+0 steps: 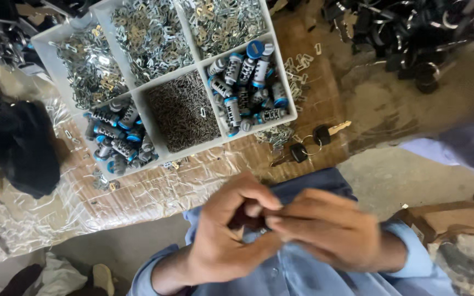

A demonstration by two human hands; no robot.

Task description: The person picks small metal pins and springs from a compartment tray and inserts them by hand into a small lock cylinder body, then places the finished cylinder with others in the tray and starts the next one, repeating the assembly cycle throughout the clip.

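Observation:
Low in the view, my left hand [229, 233] and my right hand [327, 227] meet in front of my blue shirt. Their fingertips pinch a small metal part [261, 231] between them; the fingers hide most of it, so I cannot tell its shape. Beyond the hands, a white divided tray [138, 90] sits on a plastic-covered table. Two of its compartments hold blue-capped lock cylinders [245, 82], another holds fine dark pins [182, 112], and others hold small silvery plates [149, 35].
Two black-headed keys [309, 143] lie on the table just in front of the tray. A black cloth [20, 145] lies at the left. A heap of black parts [412, 33] fills the far right. A cardboard box [456, 219] stands at the lower right.

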